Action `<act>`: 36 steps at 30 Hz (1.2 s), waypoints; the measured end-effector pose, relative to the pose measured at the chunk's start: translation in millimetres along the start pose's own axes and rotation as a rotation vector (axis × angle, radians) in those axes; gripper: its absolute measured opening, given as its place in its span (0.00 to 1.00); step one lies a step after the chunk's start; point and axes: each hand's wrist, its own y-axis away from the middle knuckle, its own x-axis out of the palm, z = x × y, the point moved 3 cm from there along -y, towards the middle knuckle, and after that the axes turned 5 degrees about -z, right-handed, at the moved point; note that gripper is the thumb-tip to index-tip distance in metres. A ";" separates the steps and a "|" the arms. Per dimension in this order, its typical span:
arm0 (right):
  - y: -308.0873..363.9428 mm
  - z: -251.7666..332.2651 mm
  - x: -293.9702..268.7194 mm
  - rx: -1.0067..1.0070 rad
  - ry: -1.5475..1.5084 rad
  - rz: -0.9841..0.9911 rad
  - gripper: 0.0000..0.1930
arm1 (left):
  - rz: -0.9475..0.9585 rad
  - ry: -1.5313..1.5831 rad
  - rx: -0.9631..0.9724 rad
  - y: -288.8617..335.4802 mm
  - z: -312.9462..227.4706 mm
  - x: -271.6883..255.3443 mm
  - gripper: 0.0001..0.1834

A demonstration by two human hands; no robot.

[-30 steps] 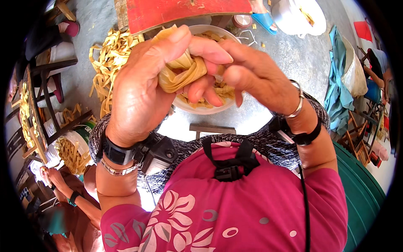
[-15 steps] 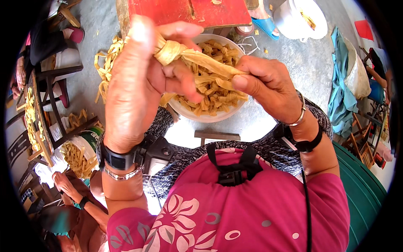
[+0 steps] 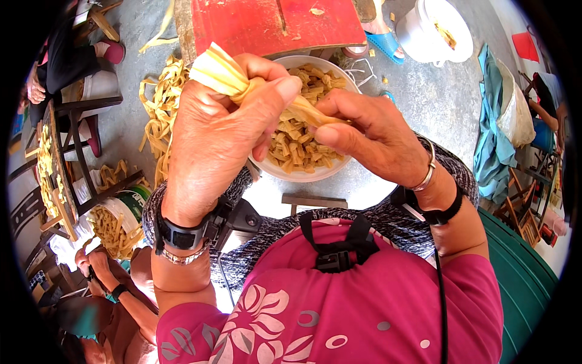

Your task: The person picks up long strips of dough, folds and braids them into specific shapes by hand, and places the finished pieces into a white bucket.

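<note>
Head view, left fingers [image 3: 271,102] and right fingers [image 3: 344,139] grasping strip [image 3: 219,70], bowl [image 3: 303,176] part-hidden, red tabletop [image 3: 254,25]

- Left of centre, the left hand [image 3: 219,128] closes around a yellow strip [image 3: 218,71], its folded end sticking out toward the upper left
- Right of centre, the right hand [image 3: 381,137] pinches the strip farther along, between thumb and fingers
- Upper centre, beyond the hands, a white bowl [image 3: 306,177] of short yellow pieces [image 3: 303,151]
- Top centre, a red tabletop [image 3: 273,27]
- Upper left, loose strips [image 3: 161,115] heaped on grey floor [image 3: 136,67]
- Upper right, a white bucket [image 3: 417,37] near a blue slipper [image 3: 385,43]
</note>
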 end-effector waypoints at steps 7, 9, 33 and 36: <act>-2.7 11.3 -17.1 -0.135 0.076 0.003 0.16 | 0.018 0.427 0.001 -3.1 -5.0 -20.8 0.06; -8.1 15.2 -25.1 -0.133 0.105 -0.021 0.15 | -0.041 0.369 0.033 -7.3 -12.5 -15.0 0.06; -56.9 22.8 -47.1 -0.201 0.311 -0.516 0.12 | -0.234 -0.378 0.391 -40.6 -33.0 -17.6 0.08; -50.1 6.2 -55.7 -0.210 -0.041 -0.431 0.12 | 0.149 -0.507 0.370 -21.1 -11.6 13.1 0.08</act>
